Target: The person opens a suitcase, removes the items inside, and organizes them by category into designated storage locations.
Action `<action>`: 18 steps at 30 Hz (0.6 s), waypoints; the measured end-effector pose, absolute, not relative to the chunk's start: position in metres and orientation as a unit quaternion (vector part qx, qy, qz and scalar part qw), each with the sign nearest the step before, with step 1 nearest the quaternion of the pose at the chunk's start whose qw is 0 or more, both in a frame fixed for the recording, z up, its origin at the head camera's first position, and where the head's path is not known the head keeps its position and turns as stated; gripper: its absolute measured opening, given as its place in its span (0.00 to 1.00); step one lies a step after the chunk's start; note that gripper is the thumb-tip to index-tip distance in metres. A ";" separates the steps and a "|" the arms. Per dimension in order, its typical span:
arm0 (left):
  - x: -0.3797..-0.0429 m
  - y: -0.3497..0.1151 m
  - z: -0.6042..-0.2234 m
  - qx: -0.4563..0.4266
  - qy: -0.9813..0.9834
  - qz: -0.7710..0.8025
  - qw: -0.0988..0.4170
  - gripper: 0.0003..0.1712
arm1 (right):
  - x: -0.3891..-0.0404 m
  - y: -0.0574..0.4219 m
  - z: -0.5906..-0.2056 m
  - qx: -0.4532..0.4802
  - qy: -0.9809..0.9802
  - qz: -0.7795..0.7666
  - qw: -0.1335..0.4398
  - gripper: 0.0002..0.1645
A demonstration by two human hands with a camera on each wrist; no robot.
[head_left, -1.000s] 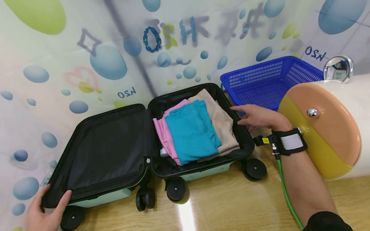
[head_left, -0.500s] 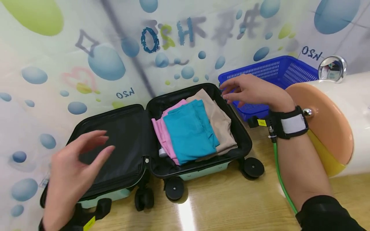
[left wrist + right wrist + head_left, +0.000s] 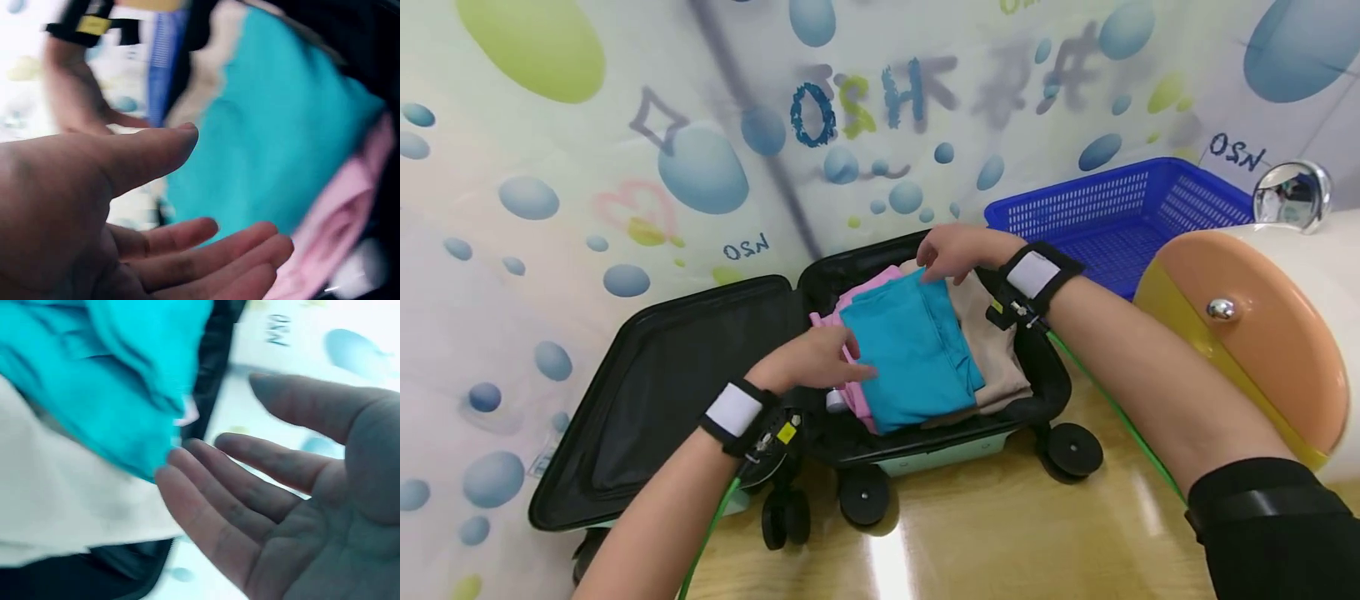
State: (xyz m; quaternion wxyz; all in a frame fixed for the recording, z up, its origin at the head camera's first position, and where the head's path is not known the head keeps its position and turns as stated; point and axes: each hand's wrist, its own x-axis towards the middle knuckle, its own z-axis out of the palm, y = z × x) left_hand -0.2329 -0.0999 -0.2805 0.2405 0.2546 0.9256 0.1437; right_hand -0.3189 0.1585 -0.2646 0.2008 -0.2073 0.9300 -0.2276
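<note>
Centre of frame: a folded turquoise garment (image 3: 917,354) lies in the open suitcase (image 3: 1051,383), overlapping a pink garment (image 3: 859,400) and a beige garment (image 3: 996,354). Left hand (image 3: 823,358), at its left edge, and right hand (image 3: 957,250), at its upper edge, are unclenched, grasping nothing; contact is unclear. Even, two-sided support would probably best preserve the folds.

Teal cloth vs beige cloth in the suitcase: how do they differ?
Colour: the teal cloth is bright blue-green, the beige cloth pale tan.
Layering: the teal cloth lies on top; the beige cloth is partly under it.
Position: teal cloth mid-pile, beige cloth nearer the blue basket.
Shared: both look folded, same suitcase half.
</note>
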 end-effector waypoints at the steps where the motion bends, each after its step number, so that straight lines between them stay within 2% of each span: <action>1: -0.234 -0.097 -0.288 0.250 0.924 0.133 0.258 0.21 | -0.322 0.157 -0.270 -0.204 0.931 -0.226 0.201 0.29; 3: -0.234 -0.091 -0.300 0.240 0.923 0.108 0.281 0.21 | -0.327 0.154 -0.279 -0.199 0.932 -0.227 0.201 0.32; 8: -0.229 -0.076 -0.313 0.223 0.931 0.069 0.281 0.23 | -0.334 0.149 -0.301 -0.204 0.939 -0.212 0.176 0.38; 11: -0.227 -0.072 -0.314 0.210 0.931 0.094 0.284 0.32 | -0.334 0.143 -0.311 -0.208 0.945 -0.197 0.156 0.41; 14: -0.226 -0.069 -0.315 0.196 0.929 0.120 0.291 0.48 | -0.335 0.138 -0.318 -0.199 0.950 -0.186 0.151 0.41; 18: -0.225 -0.064 -0.317 0.160 0.930 0.151 0.295 0.61 | -0.340 0.139 -0.322 -0.198 0.947 -0.200 0.155 0.29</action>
